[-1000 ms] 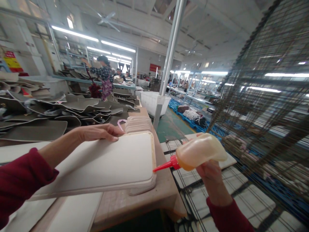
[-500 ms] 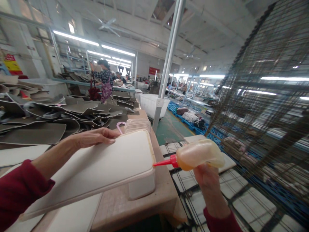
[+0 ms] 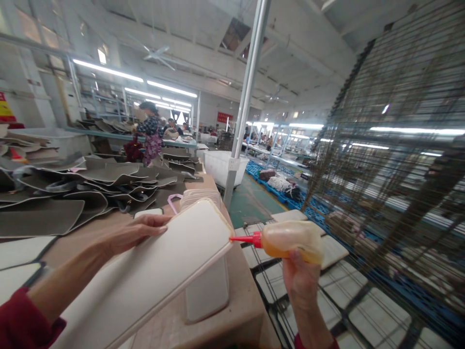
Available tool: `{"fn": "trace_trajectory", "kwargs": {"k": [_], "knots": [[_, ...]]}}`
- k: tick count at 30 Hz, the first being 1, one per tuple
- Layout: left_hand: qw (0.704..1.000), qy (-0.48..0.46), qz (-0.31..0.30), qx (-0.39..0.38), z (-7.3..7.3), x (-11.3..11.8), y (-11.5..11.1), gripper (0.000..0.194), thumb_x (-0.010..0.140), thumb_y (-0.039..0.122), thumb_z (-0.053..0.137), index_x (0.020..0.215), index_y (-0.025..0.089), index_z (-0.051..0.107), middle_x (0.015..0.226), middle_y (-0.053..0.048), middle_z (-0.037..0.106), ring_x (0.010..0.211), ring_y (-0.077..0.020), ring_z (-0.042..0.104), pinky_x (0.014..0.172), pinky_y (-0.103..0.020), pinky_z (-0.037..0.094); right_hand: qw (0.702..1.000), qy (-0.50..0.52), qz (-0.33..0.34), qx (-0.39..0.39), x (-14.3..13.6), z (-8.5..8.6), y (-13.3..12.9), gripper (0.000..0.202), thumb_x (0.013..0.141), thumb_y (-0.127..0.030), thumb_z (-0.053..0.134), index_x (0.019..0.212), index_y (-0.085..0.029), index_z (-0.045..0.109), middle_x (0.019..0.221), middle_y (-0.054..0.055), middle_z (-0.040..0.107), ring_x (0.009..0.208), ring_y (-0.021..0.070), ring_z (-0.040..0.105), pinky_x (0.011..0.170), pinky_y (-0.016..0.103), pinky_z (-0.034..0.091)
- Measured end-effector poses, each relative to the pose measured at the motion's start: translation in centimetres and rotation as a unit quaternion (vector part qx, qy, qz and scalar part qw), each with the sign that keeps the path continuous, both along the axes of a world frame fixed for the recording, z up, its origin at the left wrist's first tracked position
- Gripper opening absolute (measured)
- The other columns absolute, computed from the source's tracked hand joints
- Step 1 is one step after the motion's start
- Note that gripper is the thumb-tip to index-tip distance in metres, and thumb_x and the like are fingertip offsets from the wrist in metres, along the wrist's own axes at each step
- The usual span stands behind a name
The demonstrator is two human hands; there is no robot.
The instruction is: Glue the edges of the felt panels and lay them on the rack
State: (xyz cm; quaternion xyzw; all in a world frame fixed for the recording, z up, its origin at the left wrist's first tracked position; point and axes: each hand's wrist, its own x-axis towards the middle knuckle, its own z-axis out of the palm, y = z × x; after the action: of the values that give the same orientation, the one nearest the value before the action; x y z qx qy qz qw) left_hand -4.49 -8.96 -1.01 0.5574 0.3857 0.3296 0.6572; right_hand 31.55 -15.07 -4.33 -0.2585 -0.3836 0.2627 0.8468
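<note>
My left hand (image 3: 145,229) grips the upper edge of a long white panel (image 3: 170,252) with rounded corners, thumb on its face and fingers partly hidden behind it. In my right hand (image 3: 300,271) is a translucent squeeze bottle (image 3: 290,237) of amber liquid, lying nearly level. Its red nozzle tip touches the panel's right corner, and a yellowish line runs along that short end. Beneath the panel, a smaller white piece (image 3: 209,291) rests on the tan work table (image 3: 240,310). Behind it stands a stack of pale pieces (image 3: 199,195).
Grey sheets (image 3: 109,174) are piled on the left. White pads lie on a wire rack (image 3: 345,315) at lower right, below upright mesh racks (image 3: 392,145). A metal pole (image 3: 241,116) rises behind the table, near a white bin (image 3: 221,167). A person (image 3: 149,128) stands farther back.
The panel has tilted more steeply, its left part lower. The bottle has turned closer to level, with its tip slightly higher along the panel's end. The view has shifted a little.
</note>
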Motion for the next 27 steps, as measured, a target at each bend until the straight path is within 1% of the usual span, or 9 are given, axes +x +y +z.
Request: {"fn": "trace_trajectory", "kwargs": {"k": [4, 8, 11, 14, 20, 25, 27], "knots": [[0.999, -0.010, -0.033, -0.002, -1.1, -0.1, 0.0, 0.041, 0.076, 0.030, 0.073, 0.117, 0.022, 0.071, 0.099, -0.009, 0.076, 0.085, -0.0285, 0.071, 0.071, -0.032, 0.056, 1.000, -0.004, 0.008, -0.002, -0.1, -0.2, -0.1, 0.050, 0.062, -0.028, 0.081, 0.109, -0.020, 0.065, 0.092, 0.003, 0.074, 0.079, 0.0181, 0.069, 0.073, 0.030, 0.058], [1.000, -0.015, -0.016, -0.002, -2.4, -0.4, 0.4, 0.045, 0.075, 0.032, 0.074, 0.119, 0.021, 0.069, 0.098, -0.011, 0.076, 0.083, -0.0288, 0.072, 0.066, -0.030, 0.056, 1.000, 0.011, 0.006, -0.008, -0.4, -0.3, -0.1, 0.052, 0.060, -0.028, 0.082, 0.109, -0.020, 0.064, 0.088, 0.003, 0.075, 0.077, 0.0181, 0.070, 0.071, 0.029, 0.058], [1.000, -0.021, -0.007, -0.005, -2.9, -0.4, 0.5, 0.048, 0.074, 0.032, 0.076, 0.119, 0.021, 0.068, 0.097, -0.011, 0.076, 0.080, -0.0274, 0.072, 0.064, -0.028, 0.056, 1.000, 0.014, -0.005, -0.008, -0.7, -0.3, 0.1, 0.050, 0.060, -0.028, 0.082, 0.106, -0.020, 0.065, 0.088, 0.002, 0.075, 0.074, 0.0166, 0.070, 0.070, 0.028, 0.059], [0.999, -0.037, -0.006, -0.012, -3.3, -0.3, 0.5, 0.046, 0.074, 0.031, 0.076, 0.118, 0.021, 0.069, 0.097, -0.010, 0.076, 0.079, -0.0262, 0.072, 0.064, -0.028, 0.057, 1.000, 0.015, -0.011, -0.001, -0.8, -0.4, 0.3, 0.048, 0.060, -0.028, 0.082, 0.104, -0.019, 0.065, 0.089, 0.001, 0.075, 0.074, 0.0161, 0.071, 0.072, 0.029, 0.059], [0.998, -0.059, -0.002, -0.012, -3.8, 0.2, 0.3, 0.045, 0.074, 0.030, 0.076, 0.118, 0.020, 0.070, 0.098, -0.011, 0.076, 0.082, -0.0262, 0.072, 0.067, -0.028, 0.057, 1.000, -0.015, -0.021, 0.000, -1.0, -1.0, 0.6, 0.042, 0.065, -0.028, 0.078, 0.103, -0.019, 0.064, 0.090, 0.002, 0.075, 0.074, 0.0194, 0.071, 0.071, 0.034, 0.060], [0.997, -0.068, 0.010, -0.024, -3.7, 0.9, 0.0, 0.040, 0.072, 0.028, 0.078, 0.111, 0.021, 0.073, 0.095, -0.008, 0.077, 0.078, -0.0244, 0.073, 0.065, -0.026, 0.057, 1.000, -0.009, -0.007, 0.002, -1.1, -1.3, 0.7, 0.040, 0.065, -0.027, 0.079, 0.102, -0.020, 0.065, 0.093, 0.002, 0.075, 0.077, 0.0167, 0.070, 0.074, 0.029, 0.059], [0.997, -0.068, 0.022, -0.031, -3.7, 1.0, 0.0, 0.039, 0.072, 0.027, 0.078, 0.111, 0.021, 0.073, 0.094, -0.007, 0.077, 0.078, -0.0246, 0.073, 0.065, -0.026, 0.058, 1.000, -0.011, -0.007, -0.006, -1.1, -1.4, 0.7, 0.040, 0.064, -0.027, 0.079, 0.102, -0.020, 0.066, 0.093, 0.002, 0.075, 0.078, 0.0172, 0.070, 0.075, 0.029, 0.058]]}}
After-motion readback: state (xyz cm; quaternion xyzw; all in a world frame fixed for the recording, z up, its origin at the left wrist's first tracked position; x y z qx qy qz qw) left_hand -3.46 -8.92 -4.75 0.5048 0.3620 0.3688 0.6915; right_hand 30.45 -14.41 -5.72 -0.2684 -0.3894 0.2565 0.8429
